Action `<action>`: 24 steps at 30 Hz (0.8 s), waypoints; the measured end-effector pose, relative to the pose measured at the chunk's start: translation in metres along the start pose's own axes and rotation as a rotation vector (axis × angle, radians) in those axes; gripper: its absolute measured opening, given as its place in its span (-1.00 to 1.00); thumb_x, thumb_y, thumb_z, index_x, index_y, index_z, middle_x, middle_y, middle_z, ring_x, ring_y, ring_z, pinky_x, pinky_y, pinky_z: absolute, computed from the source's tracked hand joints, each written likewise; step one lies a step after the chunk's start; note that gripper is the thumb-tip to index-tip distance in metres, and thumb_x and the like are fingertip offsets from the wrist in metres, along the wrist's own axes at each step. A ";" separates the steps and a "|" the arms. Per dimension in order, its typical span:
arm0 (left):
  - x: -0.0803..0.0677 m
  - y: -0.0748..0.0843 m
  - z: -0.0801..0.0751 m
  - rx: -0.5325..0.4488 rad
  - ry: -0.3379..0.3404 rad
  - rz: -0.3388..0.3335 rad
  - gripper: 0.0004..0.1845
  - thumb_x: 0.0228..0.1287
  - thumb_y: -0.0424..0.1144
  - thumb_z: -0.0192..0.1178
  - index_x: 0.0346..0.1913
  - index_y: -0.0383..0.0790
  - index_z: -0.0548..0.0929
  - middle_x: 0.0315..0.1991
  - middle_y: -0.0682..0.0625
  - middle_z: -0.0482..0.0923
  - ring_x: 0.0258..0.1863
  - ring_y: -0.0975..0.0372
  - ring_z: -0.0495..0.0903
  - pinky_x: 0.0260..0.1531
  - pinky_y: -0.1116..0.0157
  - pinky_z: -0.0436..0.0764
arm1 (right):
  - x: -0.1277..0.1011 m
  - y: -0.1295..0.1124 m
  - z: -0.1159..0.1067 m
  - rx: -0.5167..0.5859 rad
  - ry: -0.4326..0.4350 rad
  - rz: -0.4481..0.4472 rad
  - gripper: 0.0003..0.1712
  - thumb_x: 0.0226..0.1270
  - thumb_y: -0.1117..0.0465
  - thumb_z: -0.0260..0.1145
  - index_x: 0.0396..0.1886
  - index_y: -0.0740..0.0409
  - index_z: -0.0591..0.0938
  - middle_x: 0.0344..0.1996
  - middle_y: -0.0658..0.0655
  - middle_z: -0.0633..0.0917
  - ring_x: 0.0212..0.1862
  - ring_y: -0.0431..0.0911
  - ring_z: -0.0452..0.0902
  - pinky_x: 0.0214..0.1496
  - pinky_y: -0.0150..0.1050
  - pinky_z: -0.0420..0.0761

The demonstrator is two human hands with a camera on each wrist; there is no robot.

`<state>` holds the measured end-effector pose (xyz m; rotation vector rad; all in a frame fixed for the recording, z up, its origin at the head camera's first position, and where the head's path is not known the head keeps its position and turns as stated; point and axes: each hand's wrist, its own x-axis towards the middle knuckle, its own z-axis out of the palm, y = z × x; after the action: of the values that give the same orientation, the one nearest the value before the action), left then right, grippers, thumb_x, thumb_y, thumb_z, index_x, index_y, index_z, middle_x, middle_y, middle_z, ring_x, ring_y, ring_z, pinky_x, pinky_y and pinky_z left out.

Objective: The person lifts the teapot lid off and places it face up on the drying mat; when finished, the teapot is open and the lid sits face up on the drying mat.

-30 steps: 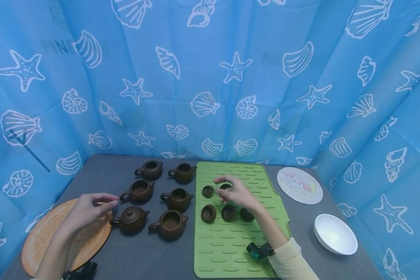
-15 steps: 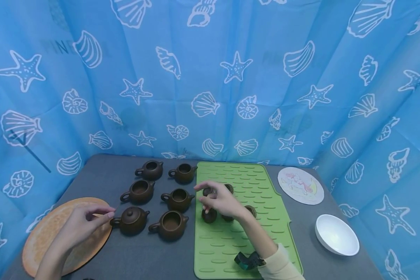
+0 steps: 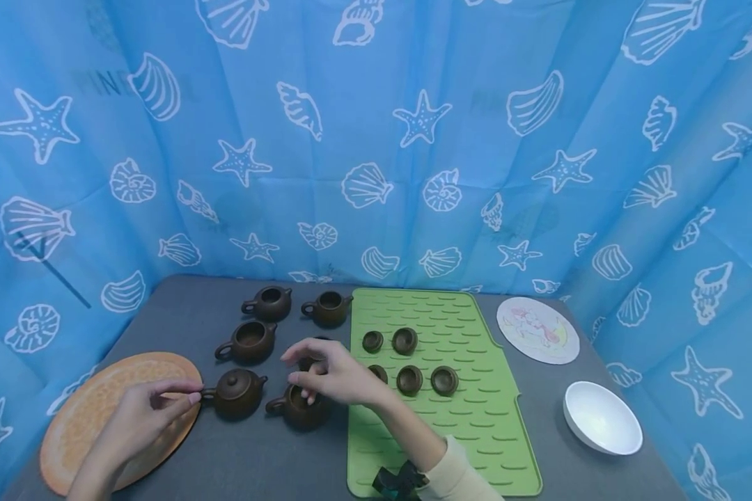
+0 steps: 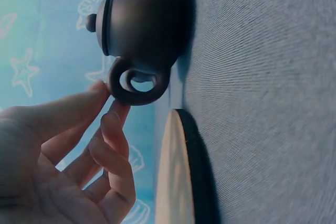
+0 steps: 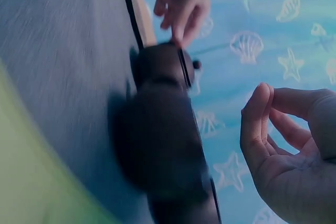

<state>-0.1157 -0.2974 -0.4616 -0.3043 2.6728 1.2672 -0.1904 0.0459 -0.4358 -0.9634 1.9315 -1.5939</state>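
Observation:
Several brown clay teapots stand on the grey table. The lidded teapot (image 3: 237,394) is nearest my left hand (image 3: 139,416). In the left wrist view, my thumb and forefinger are right at its handle (image 4: 137,98); whether they grip it is unclear. My right hand (image 3: 329,376) hovers over the lidless front teapot (image 3: 306,416), partly covering it and the teapot behind. Thumb and forefinger of my right hand (image 5: 278,145) touch in the right wrist view, with nothing seen between them. Small round brown lids (image 3: 409,380) lie hollow side up on a green mat (image 3: 413,445).
A round orange-brown board (image 3: 63,438) lies under my left hand's side. Farther back are more lidless teapots (image 3: 247,344). On the right lie a round white unicorn mat (image 3: 537,330) and a white bowl (image 3: 604,417). A blue shell-patterned curtain (image 3: 376,139) encloses the table.
My right hand has moved left from above the lids to the front lidless teapot. My left hand has come down slightly, to the lidded teapot's handle. The teapots stay put.

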 end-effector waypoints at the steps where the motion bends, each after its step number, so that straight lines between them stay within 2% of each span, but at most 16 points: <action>1: 0.000 0.000 0.001 -0.005 0.001 -0.010 -0.66 0.57 -0.21 0.32 0.23 -0.34 0.76 -0.05 -0.14 0.87 -0.28 0.26 0.79 -0.44 0.28 0.64 | 0.004 -0.001 0.005 0.011 -0.012 -0.001 -0.60 0.61 0.35 0.32 0.36 0.30 0.59 0.28 0.46 0.63 -0.39 -0.32 0.67 -0.24 -0.14 0.84; 3: 0.001 0.000 0.003 -0.009 0.007 -0.014 -0.66 0.56 -0.21 0.32 0.23 -0.33 0.76 -0.04 -0.15 0.86 -0.27 0.26 0.79 -0.44 0.28 0.64 | 0.013 -0.003 0.016 0.035 -0.025 0.004 -0.60 0.61 0.36 0.32 0.35 0.31 0.59 0.27 0.47 0.61 -0.39 -0.33 0.67 -0.26 -0.26 0.81; 6: 0.002 -0.001 0.005 -0.010 0.018 0.002 -0.66 0.56 -0.21 0.33 0.22 -0.34 0.76 0.00 -0.19 0.85 -0.25 0.27 0.80 -0.40 0.30 0.68 | 0.027 -0.002 0.032 0.060 -0.022 0.016 -0.62 0.60 0.35 0.33 0.33 0.30 0.61 0.21 0.45 0.64 -0.41 -0.31 0.68 -0.26 -0.30 0.80; 10: 0.003 -0.001 0.007 -0.005 0.028 0.013 -0.67 0.55 -0.21 0.34 0.21 -0.34 0.77 0.01 -0.20 0.85 -0.24 0.26 0.81 -0.38 0.32 0.69 | 0.042 0.002 0.049 0.056 -0.006 0.056 -0.64 0.59 0.32 0.35 0.29 0.29 0.64 0.08 0.26 0.70 -0.44 -0.32 0.69 -0.24 -0.26 0.82; 15: 0.004 -0.002 0.007 -0.005 0.024 0.020 -0.66 0.55 -0.19 0.34 0.20 -0.35 0.77 0.02 -0.20 0.85 -0.20 0.24 0.83 -0.33 0.34 0.73 | 0.056 0.007 0.064 0.021 0.008 0.090 -0.66 0.58 0.33 0.36 0.26 0.30 0.66 -0.07 0.04 0.69 -0.49 -0.35 0.66 -0.27 -0.22 0.83; 21: 0.004 -0.006 0.006 -0.003 0.015 0.031 -0.66 0.56 -0.16 0.34 0.20 -0.32 0.78 0.02 -0.18 0.85 -0.25 0.31 0.80 -0.42 0.30 0.65 | 0.064 0.008 0.073 -0.026 0.034 0.104 -0.69 0.56 0.37 0.37 0.22 0.32 0.68 -0.26 -0.06 0.62 -0.56 -0.33 0.61 -0.36 -0.14 0.83; 24: 0.004 -0.007 0.006 0.007 0.020 0.038 -0.67 0.56 -0.18 0.34 0.19 -0.30 0.79 0.03 -0.18 0.85 -0.26 0.33 0.81 -0.41 0.30 0.64 | 0.067 0.008 0.075 -0.067 0.047 0.113 -0.72 0.57 0.35 0.37 0.19 0.28 0.70 -0.32 -0.08 0.60 -0.59 -0.34 0.60 -0.39 -0.16 0.82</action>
<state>-0.1172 -0.2975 -0.4718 -0.2685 2.7118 1.2725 -0.1816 -0.0532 -0.4546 -0.8339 2.0449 -1.5095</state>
